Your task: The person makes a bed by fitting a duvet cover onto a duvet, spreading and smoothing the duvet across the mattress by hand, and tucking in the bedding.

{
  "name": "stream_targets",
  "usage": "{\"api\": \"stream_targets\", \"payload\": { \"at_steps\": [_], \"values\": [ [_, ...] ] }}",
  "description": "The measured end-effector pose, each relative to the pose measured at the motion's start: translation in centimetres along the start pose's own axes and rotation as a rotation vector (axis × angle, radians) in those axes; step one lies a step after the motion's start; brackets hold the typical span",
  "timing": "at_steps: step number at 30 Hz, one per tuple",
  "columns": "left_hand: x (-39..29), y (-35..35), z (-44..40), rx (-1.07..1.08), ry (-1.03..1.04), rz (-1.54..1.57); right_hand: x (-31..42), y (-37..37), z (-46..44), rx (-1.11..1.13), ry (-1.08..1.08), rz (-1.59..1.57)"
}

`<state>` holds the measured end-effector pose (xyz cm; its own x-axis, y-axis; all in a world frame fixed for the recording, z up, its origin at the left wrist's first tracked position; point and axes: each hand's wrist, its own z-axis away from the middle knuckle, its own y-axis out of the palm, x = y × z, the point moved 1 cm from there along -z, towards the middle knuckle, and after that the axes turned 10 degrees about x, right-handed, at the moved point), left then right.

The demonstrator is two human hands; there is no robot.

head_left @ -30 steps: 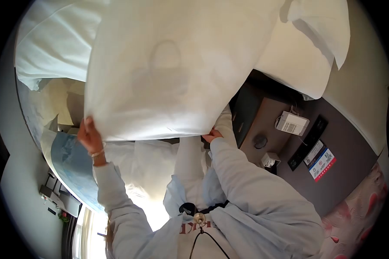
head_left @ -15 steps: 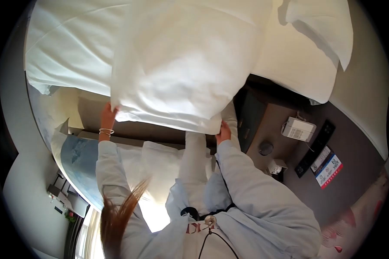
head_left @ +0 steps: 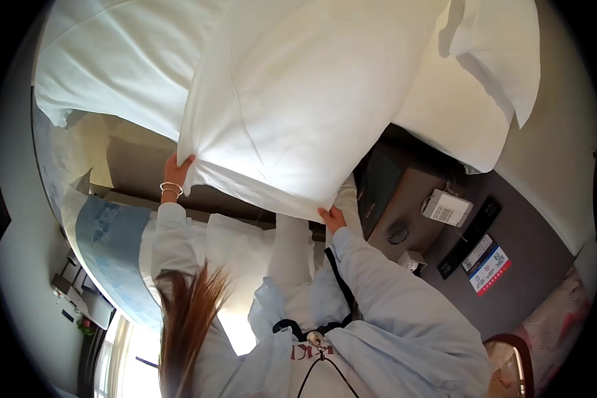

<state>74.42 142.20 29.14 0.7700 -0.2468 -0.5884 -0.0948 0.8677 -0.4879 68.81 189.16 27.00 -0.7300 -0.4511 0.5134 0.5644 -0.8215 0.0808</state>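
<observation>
A white pillowcase [head_left: 285,113] stretches in front of me, its body lying over a white-covered bed [head_left: 119,66] and its hemmed edge hanging toward me. My left hand [head_left: 178,170], with bracelets at the wrist, grips the left corner of that edge between thumb and fingers. At the right corner, my right hand [head_left: 333,218] pinches the cloth. The edge is pulled taut between both hands, and creases run up from the left corner. Whether a pillow fills the case cannot be seen directly.
Right of me stands a dark bedside unit [head_left: 530,265] bearing a white box [head_left: 446,207], a black panel [head_left: 469,237] and a printed card [head_left: 489,270]. White bedding with a blue runner [head_left: 116,235] lies at my left. Another white pillow [head_left: 504,60] rests at upper right.
The pillowcase edge has become tauter and flatter, with new creases. My left hand has shifted slightly right, and my right hand slightly left and lower. The camera view has turned a little.
</observation>
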Motion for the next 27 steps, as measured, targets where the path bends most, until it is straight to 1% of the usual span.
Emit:
{"api": "stream_targets", "payload": {
  "at_steps": [1,3,4,5,6,7,8,9,10,11,12,13,14,16,17,19,20,21,22,23,25,27],
  "values": [
    [1.6,1.1,-0.3,-0.096,-0.035,-0.120,-0.4,-0.3,0.1,0.061,0.088,-0.032],
    [7.5,2.5,-0.5,-0.302,0.063,-0.257,-3.0,-3.0,-0.6,0.159,0.036,0.365],
    [4.7,2.5,1.3,-0.350,-0.145,-0.156,-2.1,-4.2,-0.8,0.145,0.021,0.377],
    [6.2,3.2,1.7,-0.438,-0.173,-0.087,-1.3,-5.4,-0.6,0.044,0.158,0.288],
    [9.4,5.1,1.9,-0.525,-0.210,-0.013,-0.5,-6.6,-0.2,-0.055,0.294,0.202],
    [12.7,7.7,2.0,-0.535,-0.215,0.013,0.8,-7.8,-0.1,-0.059,0.286,0.229],
    [15.5,10.7,2.1,-0.560,-0.151,-0.001,2.6,-8.9,-0.1,-0.135,0.294,0.124],
    [16.3,13.6,2.0,-0.623,-0.026,-0.163,4.7,-9.8,-0.2,-0.211,0.295,0.020],
    [15.9,16.0,2.2,-0.699,0.088,-0.334,7.6,-9.9,0.1,-0.230,0.252,-0.013],
    [14.8,19.3,2.3,-0.684,0.134,-0.237,9.7,-10.3,0.1,-0.243,0.229,0.020],
    [11.7,21.6,2.6,-0.670,0.179,-0.139,12.0,-10.5,0.1,-0.153,0.184,0.065],
    [9.8,23.9,3.0,-0.523,0.237,0.127,14.5,-10.6,0.3,-0.071,0.138,0.111],
    [8.0,26.2,3.3,-0.390,0.259,0.396,17.2,-9.6,0.4,-0.057,0.067,0.127],
    [1.7,27.9,4.4,-0.078,0.039,0.889,23.1,-6.8,0.8,-0.016,-0.055,0.190],
    [-4.2,25.2,7.0,0.184,-0.340,1.317,26.2,-4.9,1.4,0.020,-0.109,0.234],
    [-9.1,23.4,9.7,0.176,-0.195,1.630,31.2,-0.3,3.0,0.131,-0.255,0.328],
    [-10.6,22.3,10.7,0.144,-0.191,1.676,34.4,3.0,5.1,0.167,-0.295,0.401],
    [-12.3,20.2,12.3,0.126,-0.252,1.719,36.8,6.5,7.2,0.224,-0.323,0.474],
    [-13.3,18.6,13.1,0.083,-0.273,1.760,38.1,9.0,8.2,0.289,-0.343,0.477],
    [-13.4,16.6,13.9,0.019,-0.300,1.808,39.3,12.3,9.9,0.353,-0.352,0.477],
    [-12.4,13.3,15.3,-0.103,-0.055,1.943,40.8,17.8,12.9,0.486,-0.385,0.529],
    [-12.0,7.6,19.4,-0.378,-0.026,1.902,40.6,22.9,15.4,0.657,-0.346,0.605]
  ]
}}
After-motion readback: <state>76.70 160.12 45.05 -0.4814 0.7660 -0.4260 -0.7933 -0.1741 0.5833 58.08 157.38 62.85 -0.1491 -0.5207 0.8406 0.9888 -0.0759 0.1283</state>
